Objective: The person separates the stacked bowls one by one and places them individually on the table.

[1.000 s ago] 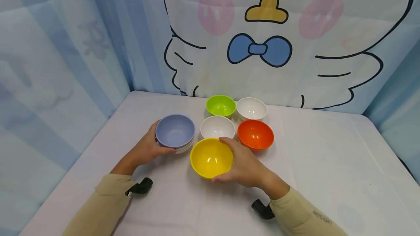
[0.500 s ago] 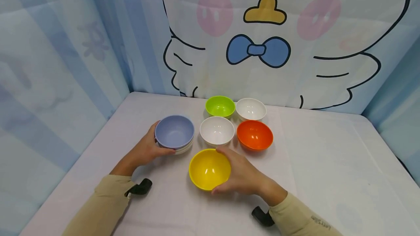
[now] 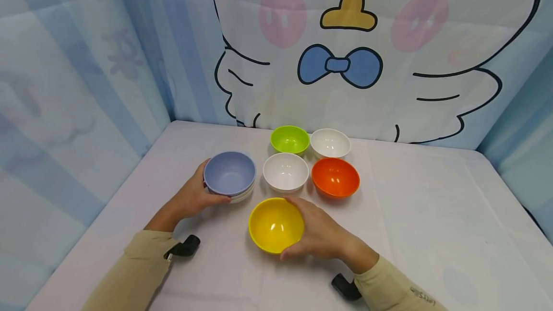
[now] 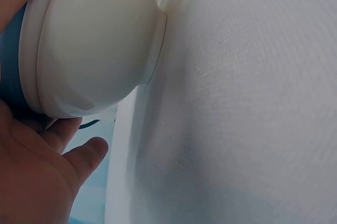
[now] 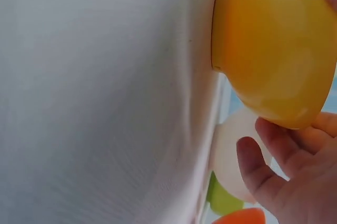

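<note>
My left hand (image 3: 196,197) grips a nested stack from its left side, fingers behind and thumb in front. A periwinkle-blue bowl (image 3: 230,173) tops the stack, with white bowls (image 4: 100,40) beneath it. To the right and nearer, my right hand (image 3: 321,229) holds a yellow bowl (image 3: 276,225) by its right side, the thumb at the near rim. That bowl is upright, its foot at or very close to the tabletop in the right wrist view. Behind it stand a white bowl (image 3: 286,173) and an orange bowl (image 3: 335,178), both apart from the hands.
At the back of the white-covered table (image 3: 432,215) sit a green bowl (image 3: 290,139) and another white bowl (image 3: 330,143), close together. A curtain with a cartoon bird (image 3: 341,100) rises right behind the table's far edge.
My right hand has drawn the yellow bowl toward me, away from the white bowl, and has almost stopped over the last half second. The left hand and its stack stay put.
</note>
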`<state>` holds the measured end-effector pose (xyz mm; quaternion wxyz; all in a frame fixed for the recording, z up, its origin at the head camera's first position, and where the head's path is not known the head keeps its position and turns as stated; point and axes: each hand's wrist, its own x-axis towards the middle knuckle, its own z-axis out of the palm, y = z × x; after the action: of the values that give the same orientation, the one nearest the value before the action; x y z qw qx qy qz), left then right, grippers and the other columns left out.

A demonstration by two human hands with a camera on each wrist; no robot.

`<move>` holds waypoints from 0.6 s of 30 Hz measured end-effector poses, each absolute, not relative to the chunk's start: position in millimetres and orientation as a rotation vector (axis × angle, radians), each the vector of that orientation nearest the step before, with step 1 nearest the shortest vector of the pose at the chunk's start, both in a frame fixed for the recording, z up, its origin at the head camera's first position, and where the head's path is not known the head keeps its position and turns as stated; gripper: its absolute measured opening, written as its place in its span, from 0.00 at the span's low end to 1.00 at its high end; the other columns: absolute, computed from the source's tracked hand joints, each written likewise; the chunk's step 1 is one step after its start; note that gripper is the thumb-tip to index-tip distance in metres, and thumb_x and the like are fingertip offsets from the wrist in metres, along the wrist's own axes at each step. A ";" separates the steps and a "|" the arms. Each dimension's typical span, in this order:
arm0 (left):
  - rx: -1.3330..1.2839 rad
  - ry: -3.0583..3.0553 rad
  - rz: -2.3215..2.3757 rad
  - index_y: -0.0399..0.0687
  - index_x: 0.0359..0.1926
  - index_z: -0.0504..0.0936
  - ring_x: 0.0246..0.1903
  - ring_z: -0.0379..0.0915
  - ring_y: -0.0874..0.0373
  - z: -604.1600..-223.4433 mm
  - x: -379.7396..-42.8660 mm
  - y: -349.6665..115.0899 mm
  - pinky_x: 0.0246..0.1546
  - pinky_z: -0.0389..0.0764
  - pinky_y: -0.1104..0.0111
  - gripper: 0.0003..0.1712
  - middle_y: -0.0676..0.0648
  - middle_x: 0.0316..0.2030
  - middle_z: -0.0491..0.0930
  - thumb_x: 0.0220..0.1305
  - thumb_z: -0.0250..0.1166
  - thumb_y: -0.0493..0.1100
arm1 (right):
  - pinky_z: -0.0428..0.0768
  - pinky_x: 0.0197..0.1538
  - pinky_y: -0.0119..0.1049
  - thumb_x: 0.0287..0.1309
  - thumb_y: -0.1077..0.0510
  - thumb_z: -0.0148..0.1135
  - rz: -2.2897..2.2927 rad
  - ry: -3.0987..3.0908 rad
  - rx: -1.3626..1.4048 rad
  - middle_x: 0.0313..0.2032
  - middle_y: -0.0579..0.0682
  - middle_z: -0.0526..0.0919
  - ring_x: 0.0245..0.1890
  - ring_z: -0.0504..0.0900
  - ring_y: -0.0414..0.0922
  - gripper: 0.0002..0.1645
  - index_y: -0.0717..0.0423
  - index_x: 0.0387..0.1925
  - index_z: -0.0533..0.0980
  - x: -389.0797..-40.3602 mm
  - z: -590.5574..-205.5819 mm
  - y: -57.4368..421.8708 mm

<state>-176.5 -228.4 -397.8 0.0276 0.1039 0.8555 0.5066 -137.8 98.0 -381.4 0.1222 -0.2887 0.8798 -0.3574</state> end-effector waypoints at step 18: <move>0.337 2.627 1.577 0.35 0.76 0.42 0.67 0.56 0.35 -396.1 -175.8 -228.6 0.67 0.58 0.40 0.64 0.32 0.71 0.54 0.51 0.79 0.41 | 0.73 0.63 0.53 0.32 0.42 0.86 -1.114 2.619 -0.838 0.61 0.50 0.72 0.59 0.70 0.49 0.64 0.58 0.70 0.63 -143.0 -379.6 100.9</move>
<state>-175.8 -228.6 -396.1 0.0295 0.1091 0.8520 0.5112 -143.0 100.9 -379.6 0.0875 -0.2814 0.8793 -0.3740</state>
